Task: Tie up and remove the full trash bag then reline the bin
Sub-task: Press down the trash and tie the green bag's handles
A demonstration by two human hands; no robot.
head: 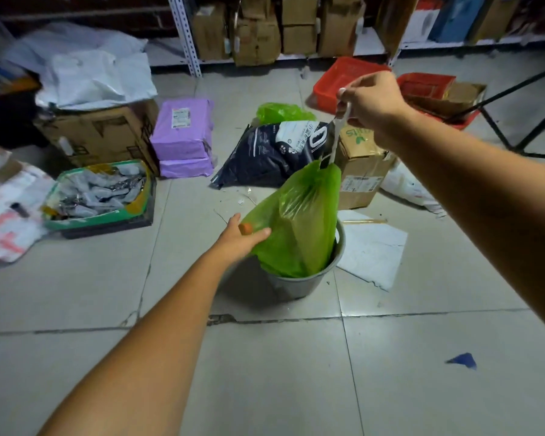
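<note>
A green trash bag (299, 221) stands half out of a small grey bin (296, 286) on the tiled floor. Its mouth is gathered at the top by a white drawstring (339, 133). My right hand (372, 100) is raised above the bag and is shut on that drawstring, which runs taut down to the bag's neck. My left hand (241, 239) grips the bag's bulging left side, where something orange shows through the plastic. The bag's lower part is hidden inside the bin.
Another green bag (282, 112) lies on the floor behind a dark printed sack (271, 152). Cardboard boxes (359, 171), purple parcels (183, 136), a green crate (101, 196), red baskets (343, 80) and white sheets (372, 250) ring the bin. Shelving stands at the back.
</note>
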